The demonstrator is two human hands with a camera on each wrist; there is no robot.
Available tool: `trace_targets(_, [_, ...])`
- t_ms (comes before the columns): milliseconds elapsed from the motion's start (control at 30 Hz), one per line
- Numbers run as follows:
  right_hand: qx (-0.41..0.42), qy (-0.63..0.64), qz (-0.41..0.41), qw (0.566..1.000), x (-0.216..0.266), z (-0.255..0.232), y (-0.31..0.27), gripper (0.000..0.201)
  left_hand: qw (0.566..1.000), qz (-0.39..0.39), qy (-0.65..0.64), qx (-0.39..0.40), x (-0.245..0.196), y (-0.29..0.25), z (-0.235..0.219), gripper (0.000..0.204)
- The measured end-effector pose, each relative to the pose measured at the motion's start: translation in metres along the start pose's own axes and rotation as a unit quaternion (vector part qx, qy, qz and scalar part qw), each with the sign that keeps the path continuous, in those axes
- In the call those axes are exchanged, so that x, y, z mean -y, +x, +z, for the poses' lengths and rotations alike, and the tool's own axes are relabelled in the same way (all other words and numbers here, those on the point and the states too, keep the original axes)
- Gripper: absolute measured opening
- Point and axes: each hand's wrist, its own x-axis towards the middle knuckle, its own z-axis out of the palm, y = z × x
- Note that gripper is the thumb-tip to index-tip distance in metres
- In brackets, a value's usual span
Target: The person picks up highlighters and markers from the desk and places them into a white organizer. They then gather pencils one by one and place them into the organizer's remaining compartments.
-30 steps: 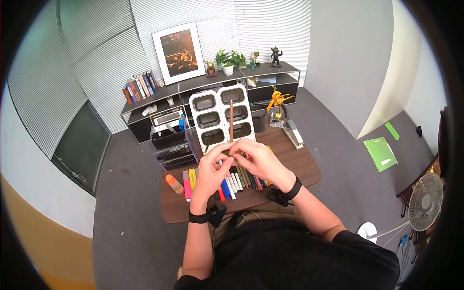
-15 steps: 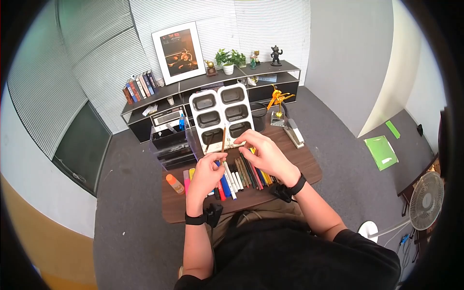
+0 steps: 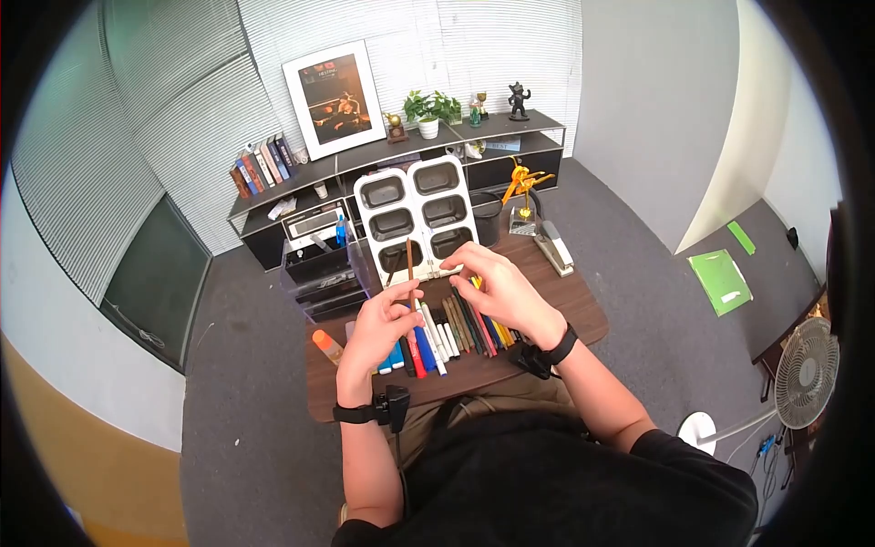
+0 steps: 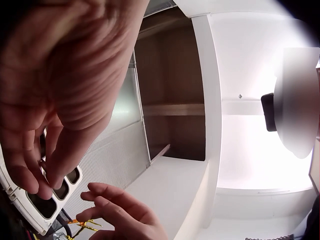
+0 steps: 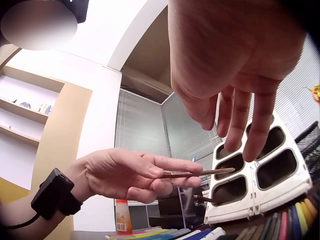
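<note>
In the head view, my left hand [image 3: 375, 330] pinches a slim brown pencil [image 3: 410, 264] between thumb and fingers, its far end pointing up toward the white tray [image 3: 418, 219]. The right wrist view shows the pencil [image 5: 217, 171] lying nearly level and sticking out past the fingertips. To the right, my right hand [image 3: 504, 296] hovers with loosely bent fingers and holds nothing. Below both hands lies a row of white markers [image 3: 449, 341], a blue marker [image 3: 425, 350], a red marker [image 3: 417, 361] and several coloured pencils [image 3: 471, 321]. Another dark stick rests in the tray's lower left compartment.
An orange-capped glue bottle [image 3: 327, 345] is on the table's left side. Behind it stands a dark drawer organizer [image 3: 324, 283]. A stapler [image 3: 553, 249], a black mesh holder [image 3: 487, 226] and an orange figurine [image 3: 524, 187] are at the back right.
Both hands were together at the pencil one second ago. The right hand has let go and moved right; the left hand has drawn the pencil left and lower.
</note>
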Motion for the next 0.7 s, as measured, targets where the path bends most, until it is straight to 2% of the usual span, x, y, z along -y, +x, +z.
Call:
trace_targets(133, [0.005,0.001,0.009,1.000,-0.002,0.001,0.000,0.022,1.000,-0.018,0.005,0.010,-0.013,-0.005,0.001,0.060])
trace_targets(367, [0.003,-0.004,0.002,1.000,-0.004,0.001,-0.001,0.022,1.000,-0.010,0.025,-0.002,0.003,0.005,-0.003,0.051])
trace_targets(433, [0.007,-0.004,0.005,1.000,-0.004,0.001,-0.001,0.022,0.998,-0.001,0.040,-0.044,0.011,0.011,-0.005,0.047])
trace_targets(567, [0.008,-0.007,0.003,1.000,-0.004,0.001,-0.001,0.022,0.998,0.011,0.023,-0.062,0.035,0.023,-0.012,0.046])
trace_targets(700, [0.006,-0.006,-0.001,1.000,-0.007,0.001,-0.001,0.023,0.991,0.038,-0.058,-0.118,0.045,0.029,-0.004,0.057])
